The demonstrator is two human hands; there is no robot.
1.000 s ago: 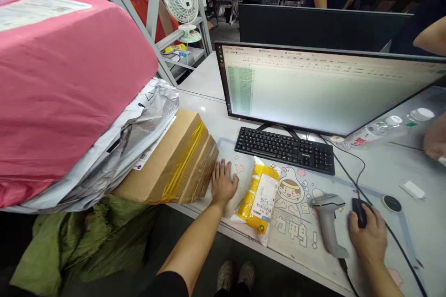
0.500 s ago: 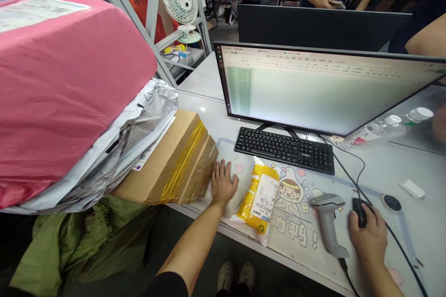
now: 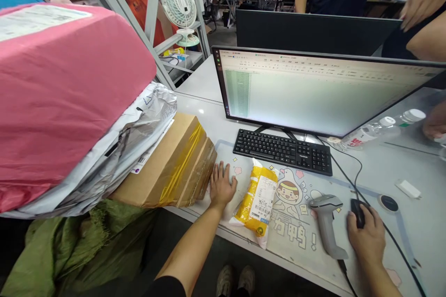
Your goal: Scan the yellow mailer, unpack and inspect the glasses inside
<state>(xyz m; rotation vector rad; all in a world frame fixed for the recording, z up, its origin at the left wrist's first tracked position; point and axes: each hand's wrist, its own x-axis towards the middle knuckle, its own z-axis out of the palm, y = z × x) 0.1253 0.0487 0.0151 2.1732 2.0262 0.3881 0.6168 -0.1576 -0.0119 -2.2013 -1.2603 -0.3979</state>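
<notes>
My left hand (image 3: 222,186) lies flat on the desk mat with its fingers spread, close beside a taped cardboard box (image 3: 163,167). To its right is a yellow and white parcel (image 3: 256,199) with a printed label, which it does not touch. My right hand (image 3: 367,232) rests over a black computer mouse (image 3: 357,213), fingers curled on it. Between the parcel and the mouse a grey barcode scanner (image 3: 327,222) lies on the cartoon desk mat (image 3: 289,241). A black keyboard (image 3: 282,151) sits behind the parcel, below a monitor (image 3: 313,97) showing a spreadsheet.
At the left, a large pink parcel (image 3: 76,88) and a grey plastic mailer (image 3: 139,120) are stacked over the box. Plastic bottles (image 3: 369,133) stand at the right by the monitor. A fan (image 3: 178,4) is on a metal rack. Other people stand behind the desk.
My hands stay in place, and the view shifts slightly. Behind the monitors, a person's hand that held a phone-like object has moved out of sight; another hand now shows at upper right.
</notes>
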